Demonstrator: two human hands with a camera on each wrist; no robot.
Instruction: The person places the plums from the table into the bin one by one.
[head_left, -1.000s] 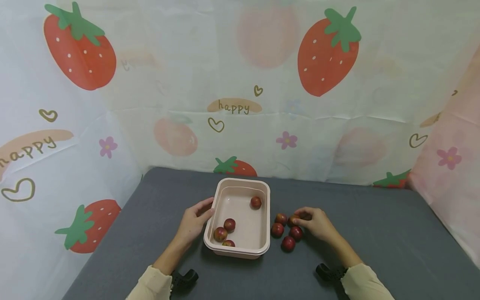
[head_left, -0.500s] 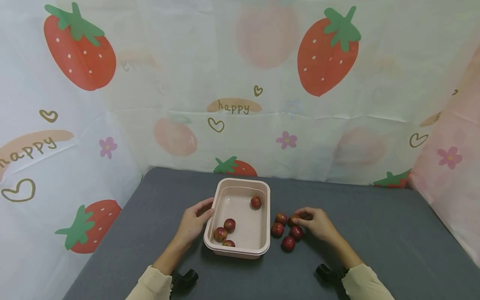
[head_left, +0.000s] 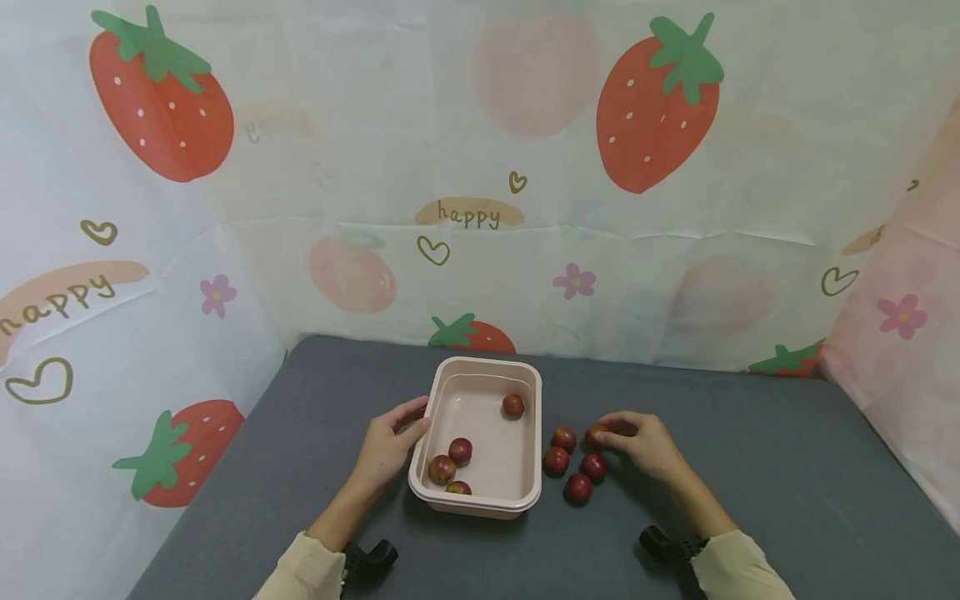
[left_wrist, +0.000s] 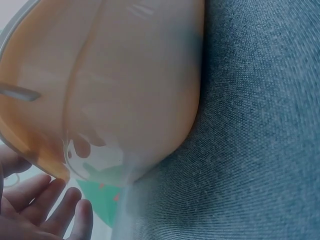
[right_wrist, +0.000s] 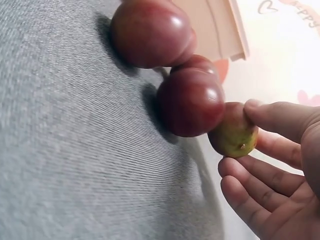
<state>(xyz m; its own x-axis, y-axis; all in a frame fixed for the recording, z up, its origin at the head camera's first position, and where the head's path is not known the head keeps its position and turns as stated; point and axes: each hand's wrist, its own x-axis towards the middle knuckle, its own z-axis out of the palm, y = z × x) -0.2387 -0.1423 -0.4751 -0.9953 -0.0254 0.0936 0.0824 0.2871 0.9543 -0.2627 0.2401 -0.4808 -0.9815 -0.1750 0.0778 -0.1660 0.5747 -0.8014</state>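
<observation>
My right hand [head_left: 648, 446] pinches a red-green plum [right_wrist: 234, 132] between thumb and fingers, at the far right of a small group of plums. In the right wrist view, a dark red plum [right_wrist: 191, 102] sits right beside the held one, and another plum [right_wrist: 150, 32] lies farther along the cloth. My left hand [head_left: 384, 446] touches the left rim of a pale pink plastic container [head_left: 487, 504], its fingers nearly straight. Inside the container lie several plums, one plum [head_left: 513, 406] towards the far right and the others near the front left.
A dark grey cloth [head_left: 720, 467] covers the table. Behind it hangs a white curtain [head_left: 360, 150] printed with strawberries. Black wrist mounts, a left mount [head_left: 371, 560] and a right mount [head_left: 663, 546], sit below the hands.
My right hand has shifted slightly to the right with the pinched plum, drawing it a little away from the other loose plums. The left hand and container stay in place.
</observation>
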